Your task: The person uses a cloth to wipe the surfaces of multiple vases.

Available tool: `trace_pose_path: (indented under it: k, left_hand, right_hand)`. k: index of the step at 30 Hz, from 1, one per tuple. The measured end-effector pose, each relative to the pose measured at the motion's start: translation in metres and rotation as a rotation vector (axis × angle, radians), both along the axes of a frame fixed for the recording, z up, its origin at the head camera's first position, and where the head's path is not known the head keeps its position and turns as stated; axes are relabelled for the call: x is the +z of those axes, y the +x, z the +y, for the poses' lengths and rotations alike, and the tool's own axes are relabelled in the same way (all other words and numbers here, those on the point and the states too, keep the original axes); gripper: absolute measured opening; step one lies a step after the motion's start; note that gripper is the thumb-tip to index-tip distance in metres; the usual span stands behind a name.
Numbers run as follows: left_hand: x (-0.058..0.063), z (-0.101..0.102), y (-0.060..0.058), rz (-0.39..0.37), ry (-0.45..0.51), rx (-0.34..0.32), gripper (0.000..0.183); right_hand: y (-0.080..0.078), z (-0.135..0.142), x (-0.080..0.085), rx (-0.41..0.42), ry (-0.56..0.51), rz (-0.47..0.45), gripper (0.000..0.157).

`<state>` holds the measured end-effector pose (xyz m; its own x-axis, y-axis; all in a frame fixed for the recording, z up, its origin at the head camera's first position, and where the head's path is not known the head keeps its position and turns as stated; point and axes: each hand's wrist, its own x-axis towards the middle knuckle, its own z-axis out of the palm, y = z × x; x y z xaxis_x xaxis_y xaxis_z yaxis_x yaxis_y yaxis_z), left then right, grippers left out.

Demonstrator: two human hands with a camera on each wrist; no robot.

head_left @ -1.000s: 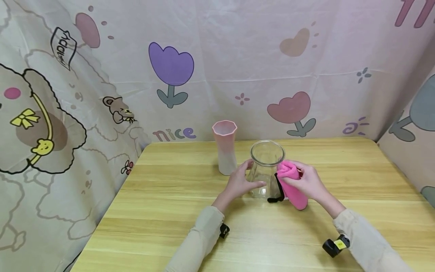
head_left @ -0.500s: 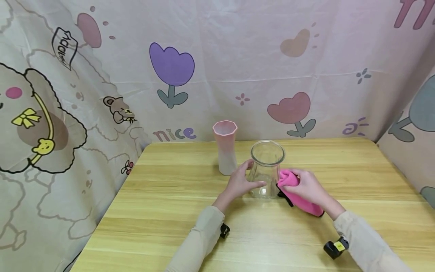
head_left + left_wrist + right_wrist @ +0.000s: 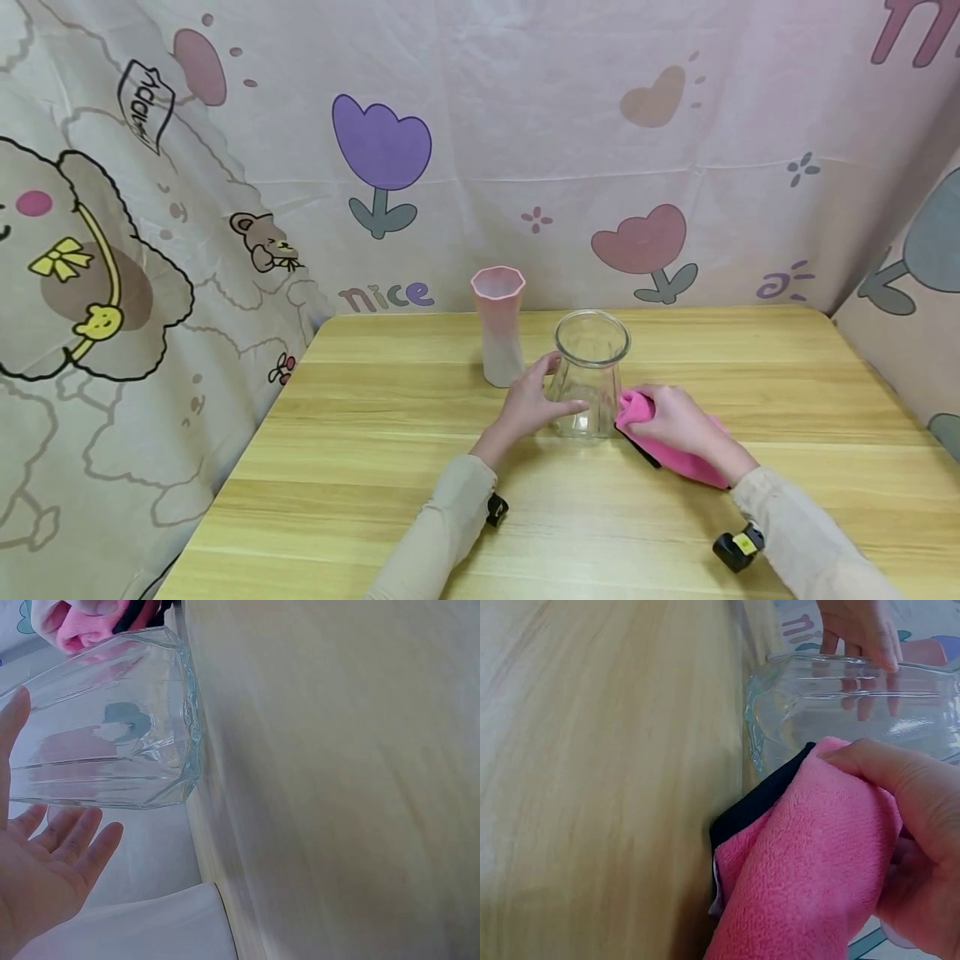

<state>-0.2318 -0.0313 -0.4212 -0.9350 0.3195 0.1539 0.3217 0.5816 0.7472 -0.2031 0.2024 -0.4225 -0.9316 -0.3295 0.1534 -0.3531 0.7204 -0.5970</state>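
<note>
A clear glass vase with a wide rim stands upright on the wooden table. My left hand holds it from the left side, thumb in front and fingers around the back; through the glass some of those fingers show in the right wrist view. On the vase's other side, my right hand grips a pink towel with black edging. One bunched end of the towel lies against the lower wall of the vase, and the rest trails under the hand toward the wrist.
Left of the glass vase and slightly behind it stands a tall pink-and-white vase. A printed curtain hangs along the table's back edge and both sides. Small black devices are strapped at the wrists.
My right hand has slid the towel down the side of the glass vase, from near the rim to near the base. The left hand and both vases stay in place.
</note>
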Motion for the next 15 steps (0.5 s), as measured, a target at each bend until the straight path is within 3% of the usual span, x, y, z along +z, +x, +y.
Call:
trace_pose_path:
  k: [7, 15]
  left_hand:
    - [-0.0009, 0.0003, 0.0000, -0.001, -0.003, 0.005, 0.087]
    - [-0.0007, 0.0004, -0.0006, 0.007, -0.004, 0.003, 0.086]
  right_hand:
    - [-0.0009, -0.0008, -0.0022, 0.005, 0.064, 0.023, 0.035]
    - [0.0005, 0.0052, 0.0055, -0.047, -0.100, 0.036, 0.046]
